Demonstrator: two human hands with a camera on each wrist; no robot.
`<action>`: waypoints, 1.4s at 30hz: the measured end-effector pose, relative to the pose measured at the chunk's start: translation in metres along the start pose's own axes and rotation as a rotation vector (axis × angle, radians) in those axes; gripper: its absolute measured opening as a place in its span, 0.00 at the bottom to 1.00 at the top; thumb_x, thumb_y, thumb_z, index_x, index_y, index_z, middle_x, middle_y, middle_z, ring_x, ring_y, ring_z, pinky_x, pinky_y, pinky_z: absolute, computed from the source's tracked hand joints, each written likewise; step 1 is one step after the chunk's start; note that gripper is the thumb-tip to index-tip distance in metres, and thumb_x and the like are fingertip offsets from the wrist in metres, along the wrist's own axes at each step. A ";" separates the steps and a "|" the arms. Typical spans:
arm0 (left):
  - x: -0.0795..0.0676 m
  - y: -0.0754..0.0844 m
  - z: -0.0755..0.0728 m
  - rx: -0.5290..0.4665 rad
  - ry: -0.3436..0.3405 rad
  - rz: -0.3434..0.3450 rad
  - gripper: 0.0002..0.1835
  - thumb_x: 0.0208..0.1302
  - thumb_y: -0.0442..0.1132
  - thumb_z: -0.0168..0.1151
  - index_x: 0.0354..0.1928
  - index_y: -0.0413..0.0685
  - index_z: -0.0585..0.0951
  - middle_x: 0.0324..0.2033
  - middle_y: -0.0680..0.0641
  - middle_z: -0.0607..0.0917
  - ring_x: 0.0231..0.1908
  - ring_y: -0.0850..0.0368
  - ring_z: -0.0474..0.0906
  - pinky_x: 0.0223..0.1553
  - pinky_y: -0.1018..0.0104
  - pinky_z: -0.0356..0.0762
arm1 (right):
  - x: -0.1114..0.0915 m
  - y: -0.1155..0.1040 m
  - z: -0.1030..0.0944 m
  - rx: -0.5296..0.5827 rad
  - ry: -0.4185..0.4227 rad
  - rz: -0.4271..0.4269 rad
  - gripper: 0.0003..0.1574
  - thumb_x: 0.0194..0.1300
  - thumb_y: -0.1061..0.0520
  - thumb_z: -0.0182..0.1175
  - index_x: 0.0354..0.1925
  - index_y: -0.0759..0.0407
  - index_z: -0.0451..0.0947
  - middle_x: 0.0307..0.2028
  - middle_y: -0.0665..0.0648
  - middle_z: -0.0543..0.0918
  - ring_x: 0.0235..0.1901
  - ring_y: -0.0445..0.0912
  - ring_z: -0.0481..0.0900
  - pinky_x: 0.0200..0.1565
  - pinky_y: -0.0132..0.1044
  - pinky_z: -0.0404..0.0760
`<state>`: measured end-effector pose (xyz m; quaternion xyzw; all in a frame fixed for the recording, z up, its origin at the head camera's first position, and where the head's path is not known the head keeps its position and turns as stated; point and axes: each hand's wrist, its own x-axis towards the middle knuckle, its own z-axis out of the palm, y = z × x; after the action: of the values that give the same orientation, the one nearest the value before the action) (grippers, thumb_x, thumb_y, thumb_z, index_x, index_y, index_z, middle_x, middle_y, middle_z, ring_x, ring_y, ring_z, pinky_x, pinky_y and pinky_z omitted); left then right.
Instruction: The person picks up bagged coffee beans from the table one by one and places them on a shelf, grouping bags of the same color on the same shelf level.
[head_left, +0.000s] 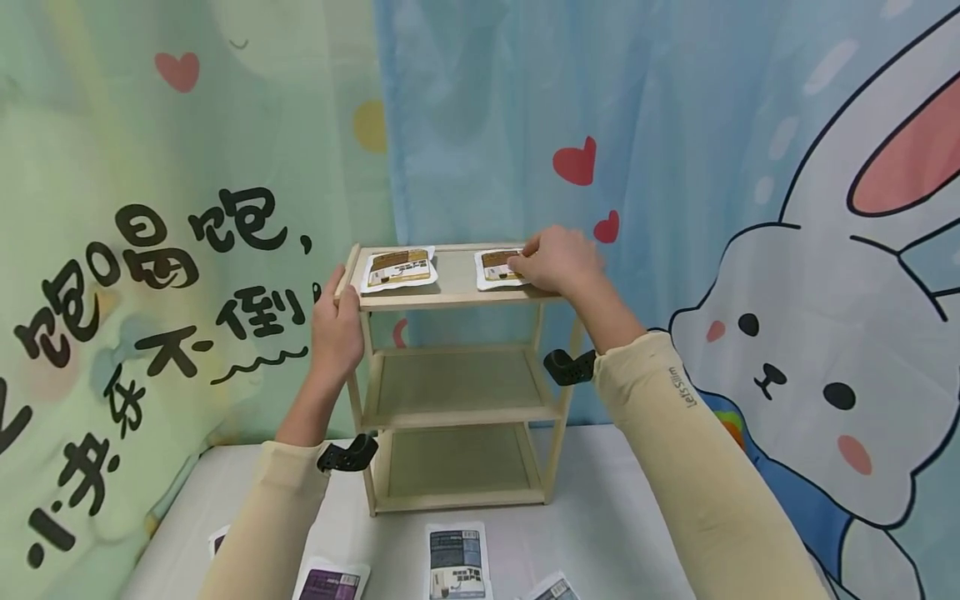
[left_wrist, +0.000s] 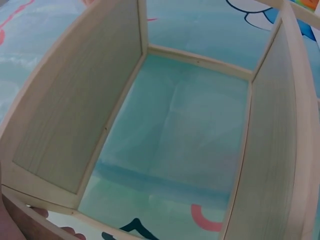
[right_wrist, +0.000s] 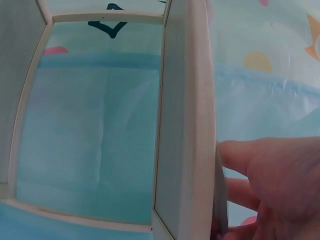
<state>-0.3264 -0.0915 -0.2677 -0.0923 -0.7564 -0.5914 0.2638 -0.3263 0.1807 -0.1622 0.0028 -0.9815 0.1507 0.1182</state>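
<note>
On top of the rack point(head_left: 463, 385), a left packet point(head_left: 400, 270) and a right packet point(head_left: 492, 268) are set; nearer, other packets point(head_left: 457, 557) are spread on the worktop point(head_left: 600, 500).

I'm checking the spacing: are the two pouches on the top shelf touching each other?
Apart. The head view shows a bare strip of shelf between the left pouch and the right pouch.

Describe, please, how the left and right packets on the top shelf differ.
The left packet has no hand on it, while the right hand holds the right packet. The left packet's front shows fully; that hand partly covers the right packet's. Both have white edges, partly brown fronts, and sit on the top shelf.
</note>
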 end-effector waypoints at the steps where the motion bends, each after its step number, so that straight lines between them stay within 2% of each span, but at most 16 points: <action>1: 0.000 0.000 0.000 0.002 0.000 0.001 0.30 0.72 0.44 0.37 0.74 0.45 0.60 0.70 0.39 0.63 0.68 0.50 0.57 0.66 0.54 0.57 | -0.001 -0.001 -0.001 -0.011 0.015 0.011 0.28 0.67 0.42 0.54 0.58 0.53 0.81 0.52 0.59 0.81 0.47 0.56 0.75 0.40 0.47 0.75; 6: 0.005 0.001 -0.002 0.010 0.012 0.006 0.30 0.72 0.44 0.37 0.74 0.45 0.60 0.70 0.40 0.63 0.68 0.51 0.57 0.66 0.54 0.57 | -0.006 -0.007 -0.009 -0.081 0.103 0.039 0.24 0.68 0.44 0.52 0.52 0.54 0.84 0.40 0.59 0.83 0.37 0.56 0.77 0.34 0.46 0.77; 10: 0.010 0.002 -0.004 0.010 0.010 0.015 0.30 0.72 0.45 0.36 0.74 0.46 0.60 0.70 0.41 0.62 0.69 0.52 0.56 0.66 0.55 0.56 | -0.013 -0.009 -0.018 -0.087 0.157 0.038 0.24 0.68 0.46 0.52 0.54 0.56 0.81 0.41 0.61 0.83 0.39 0.59 0.77 0.36 0.50 0.78; 14: 0.014 0.005 -0.007 0.016 0.017 0.023 0.30 0.73 0.44 0.36 0.74 0.45 0.60 0.70 0.40 0.63 0.69 0.51 0.57 0.66 0.54 0.57 | -0.032 -0.006 -0.018 0.031 0.205 -0.049 0.25 0.69 0.45 0.52 0.56 0.57 0.80 0.46 0.61 0.84 0.41 0.58 0.79 0.38 0.50 0.76; 18: 0.017 0.006 -0.007 0.004 0.034 0.031 0.30 0.73 0.44 0.36 0.74 0.43 0.60 0.69 0.39 0.63 0.68 0.51 0.57 0.65 0.54 0.57 | -0.062 0.005 0.000 0.202 0.243 -0.170 0.21 0.69 0.46 0.56 0.50 0.58 0.83 0.40 0.60 0.86 0.36 0.53 0.81 0.35 0.46 0.76; 24: 0.018 0.003 -0.002 0.003 0.027 0.027 0.30 0.73 0.45 0.36 0.74 0.43 0.60 0.69 0.39 0.64 0.69 0.52 0.57 0.65 0.55 0.57 | -0.102 0.040 0.052 0.412 0.289 -0.243 0.12 0.68 0.51 0.60 0.42 0.57 0.84 0.33 0.55 0.85 0.25 0.47 0.78 0.25 0.41 0.74; 27: 0.019 0.003 -0.002 -0.003 0.039 0.037 0.29 0.73 0.45 0.37 0.73 0.43 0.60 0.69 0.39 0.64 0.68 0.51 0.57 0.65 0.54 0.57 | -0.117 0.057 0.085 0.505 0.247 -0.236 0.10 0.68 0.53 0.62 0.42 0.56 0.84 0.33 0.53 0.84 0.24 0.46 0.76 0.23 0.39 0.75; 31: 0.020 0.002 0.000 -0.002 0.038 0.020 0.29 0.73 0.45 0.37 0.74 0.45 0.60 0.69 0.40 0.64 0.68 0.51 0.57 0.65 0.56 0.57 | -0.137 0.078 0.125 0.574 0.152 -0.170 0.09 0.67 0.54 0.62 0.44 0.56 0.84 0.35 0.53 0.84 0.25 0.46 0.76 0.22 0.39 0.75; 34: 0.020 0.001 0.001 -0.010 0.031 0.015 0.29 0.73 0.45 0.37 0.74 0.45 0.60 0.69 0.40 0.64 0.68 0.52 0.57 0.65 0.57 0.57 | -0.154 0.092 0.149 0.577 0.069 -0.099 0.09 0.67 0.55 0.62 0.44 0.55 0.84 0.36 0.52 0.84 0.27 0.45 0.76 0.26 0.38 0.76; 40: 0.018 0.001 0.002 -0.027 0.037 0.039 0.29 0.73 0.44 0.37 0.73 0.41 0.60 0.69 0.38 0.64 0.68 0.51 0.58 0.65 0.56 0.58 | -0.184 0.113 0.185 0.546 -0.107 0.039 0.10 0.63 0.58 0.65 0.44 0.54 0.84 0.37 0.50 0.84 0.31 0.44 0.78 0.34 0.38 0.77; 42: 0.017 0.002 0.002 -0.027 0.037 0.035 0.29 0.73 0.44 0.37 0.73 0.41 0.60 0.69 0.38 0.63 0.68 0.51 0.57 0.65 0.56 0.57 | -0.194 0.121 0.196 0.546 -0.177 0.025 0.12 0.61 0.58 0.67 0.45 0.55 0.84 0.38 0.51 0.84 0.34 0.44 0.78 0.35 0.38 0.78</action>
<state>-0.3404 -0.0922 -0.2572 -0.0979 -0.7417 -0.5984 0.2867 -0.1882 0.2327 -0.4248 0.0354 -0.9111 0.4098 0.0251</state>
